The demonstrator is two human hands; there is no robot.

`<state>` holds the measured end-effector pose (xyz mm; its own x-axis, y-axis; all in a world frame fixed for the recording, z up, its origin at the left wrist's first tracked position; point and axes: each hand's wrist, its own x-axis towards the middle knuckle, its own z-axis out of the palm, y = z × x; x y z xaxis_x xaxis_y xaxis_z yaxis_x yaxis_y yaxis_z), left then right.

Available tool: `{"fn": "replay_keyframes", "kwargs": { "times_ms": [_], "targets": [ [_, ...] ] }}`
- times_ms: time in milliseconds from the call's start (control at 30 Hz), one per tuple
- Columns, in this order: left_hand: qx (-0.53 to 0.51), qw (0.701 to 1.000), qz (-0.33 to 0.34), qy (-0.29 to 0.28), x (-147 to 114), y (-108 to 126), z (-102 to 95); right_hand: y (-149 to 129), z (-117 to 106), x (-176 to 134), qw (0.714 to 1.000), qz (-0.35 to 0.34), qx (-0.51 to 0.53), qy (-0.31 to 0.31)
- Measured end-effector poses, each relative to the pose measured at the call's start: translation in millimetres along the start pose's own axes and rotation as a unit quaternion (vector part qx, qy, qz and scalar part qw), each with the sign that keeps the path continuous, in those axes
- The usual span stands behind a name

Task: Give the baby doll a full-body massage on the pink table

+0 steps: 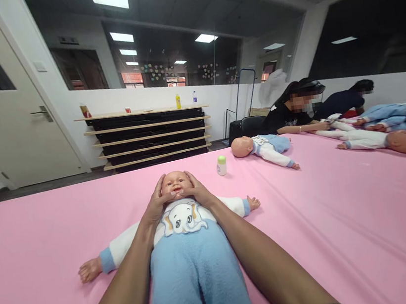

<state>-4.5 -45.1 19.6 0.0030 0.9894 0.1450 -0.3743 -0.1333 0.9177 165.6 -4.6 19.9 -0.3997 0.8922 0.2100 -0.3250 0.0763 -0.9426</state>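
A baby doll (195, 262) lies on its back in front of me, arms spread wide. It wears fuzzy blue trousers and a white top with an elephant face. My left hand (157, 201) cups one side of the doll's head, and my right hand (198, 192) cups the other. Both thumbs rest on the lower face near the mouth and chin, their tips close together. The fingers wrap up along the cheeks and temples, partly hidden behind the head. Beyond my right hand stands a small white bottle with a green cap (222, 166).
A pink sheet (336, 254) with creases covers the table. Another doll (262, 148) lies further right, and several more (403, 140) lie at the far right, where two people (291, 110) sit. Stacked boards (147, 129) carrying bottles stand by the back wall. A door (18, 111) is at left.
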Motion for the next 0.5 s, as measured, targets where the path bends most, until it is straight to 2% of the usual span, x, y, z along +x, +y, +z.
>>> {"fn": "replay_keyframes", "kwargs": {
  "times_ms": [233,500],
  "targets": [
    [-0.016,1.0,0.01,-0.012,-2.7,2.8,5.4,6.0,-6.5,4.0,1.0,-0.002,-0.007,-0.005],
    [-0.004,1.0,0.009,-0.014,-1.2,0.5,2.5,9.5,-8.0,4.4,1.0,-0.013,-0.007,-0.011]
  ]
}}
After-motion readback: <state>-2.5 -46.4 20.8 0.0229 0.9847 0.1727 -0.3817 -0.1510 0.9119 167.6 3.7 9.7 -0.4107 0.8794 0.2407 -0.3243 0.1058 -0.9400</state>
